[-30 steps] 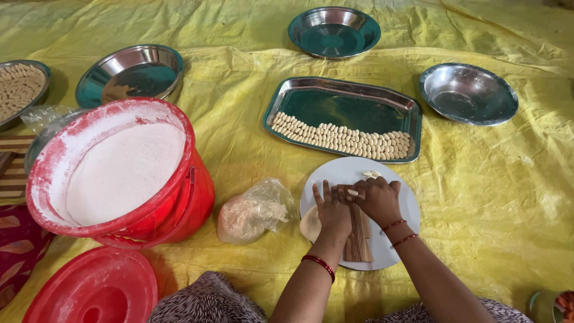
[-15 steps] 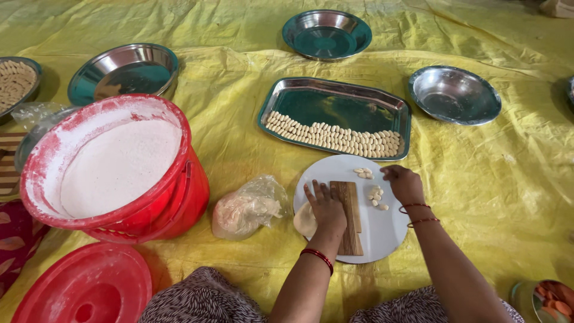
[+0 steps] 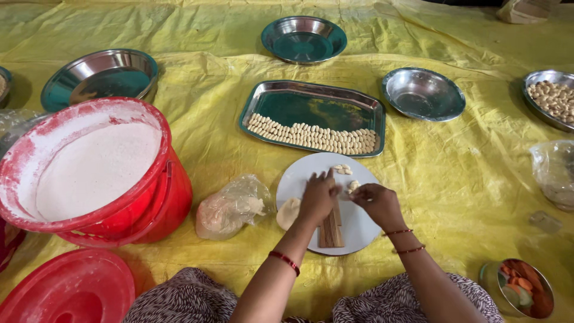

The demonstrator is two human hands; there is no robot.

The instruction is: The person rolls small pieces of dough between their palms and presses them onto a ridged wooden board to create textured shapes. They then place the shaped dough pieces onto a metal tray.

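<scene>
Dough piece (image 3: 353, 186) at right hand (image 3: 378, 203) fingertips

Around the plate (image 3: 365, 230): tray (image 3: 311, 104) behind, bag (image 3: 230, 209) and bucket (image 3: 89, 173) to its left, lid (image 3: 66, 290) before the bucket, bowl (image 3: 423, 94) behind-right.

Ribbed wooden board (image 3: 330, 230) flat on white plate (image 3: 359, 224).

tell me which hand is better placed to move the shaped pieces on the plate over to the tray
Probably the right hand: it rests by the loose shaped pieces on the white plate. The left hand lies on the ridged wooden board.
</scene>
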